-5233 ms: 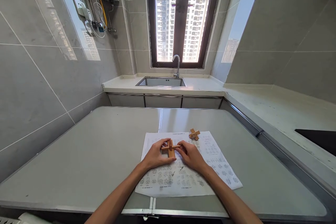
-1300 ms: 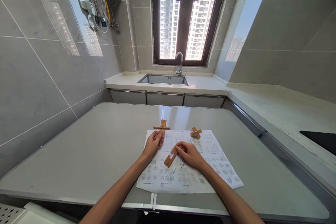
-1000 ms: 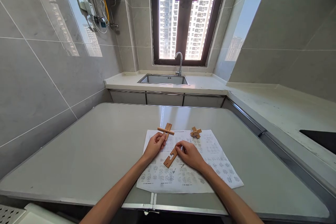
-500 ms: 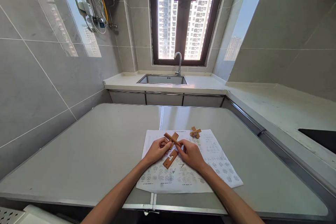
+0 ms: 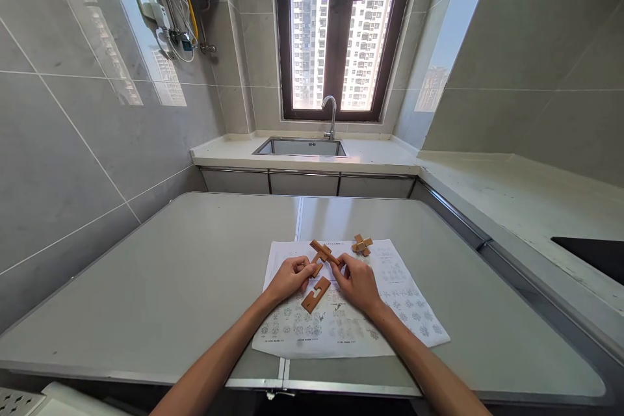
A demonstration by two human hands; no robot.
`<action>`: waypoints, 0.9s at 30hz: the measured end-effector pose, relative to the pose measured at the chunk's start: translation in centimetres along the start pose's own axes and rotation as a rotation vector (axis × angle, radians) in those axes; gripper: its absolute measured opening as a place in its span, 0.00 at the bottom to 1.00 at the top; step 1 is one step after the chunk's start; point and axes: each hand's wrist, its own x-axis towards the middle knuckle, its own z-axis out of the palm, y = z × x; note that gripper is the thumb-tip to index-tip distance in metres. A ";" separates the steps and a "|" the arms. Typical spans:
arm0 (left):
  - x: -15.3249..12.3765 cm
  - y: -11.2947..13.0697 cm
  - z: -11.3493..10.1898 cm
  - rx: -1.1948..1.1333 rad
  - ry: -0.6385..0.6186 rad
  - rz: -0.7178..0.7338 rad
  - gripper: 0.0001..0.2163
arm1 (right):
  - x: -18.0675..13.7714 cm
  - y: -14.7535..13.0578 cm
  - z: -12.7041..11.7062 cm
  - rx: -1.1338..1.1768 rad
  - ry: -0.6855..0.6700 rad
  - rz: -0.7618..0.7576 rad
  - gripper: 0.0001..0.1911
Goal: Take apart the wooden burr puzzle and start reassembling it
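Two wooden puzzle pieces cross each other between my hands, above a printed sheet (image 5: 409, 312). My right hand (image 5: 358, 281) pinches the near end of the upper wooden piece (image 5: 320, 249), which slants up to the left. Closed fingers of my left hand (image 5: 291, 278) are on the lower wooden piece (image 5: 318, 269), partly hidden under the upper one. A flat notched wooden piece (image 5: 310, 303) lies loose on the sheet just below the hands. At the sheet's upper right sits a small cross-shaped wooden puzzle (image 5: 362, 245) made of interlocked pieces.
The sheet, covered in small diagrams, lies on a pale folding table (image 5: 195, 286) with a centre seam. Beyond it is a counter with a sink (image 5: 302, 147) and a faucet (image 5: 332, 117). Another counter (image 5: 526, 201) runs along the right. A socketed white object (image 5: 22, 402) is at lower left.
The upper wooden piece has shifted slightly right and turned a little steeper in my right hand. My left hand has moved slightly left, showing more of the lower piece.
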 end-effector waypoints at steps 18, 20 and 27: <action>0.1 0.1 -0.4 0.012 -0.047 -0.009 0.21 | 0.0 -0.2 -0.1 -0.053 0.019 0.021 0.15; -0.1 0.2 -0.2 0.029 -0.031 -0.012 0.21 | -0.1 -0.1 0.0 -0.046 0.016 0.023 0.16; -0.1 -0.1 0.2 0.018 -0.045 0.004 0.22 | -0.1 0.1 0.1 -0.039 0.004 0.032 0.17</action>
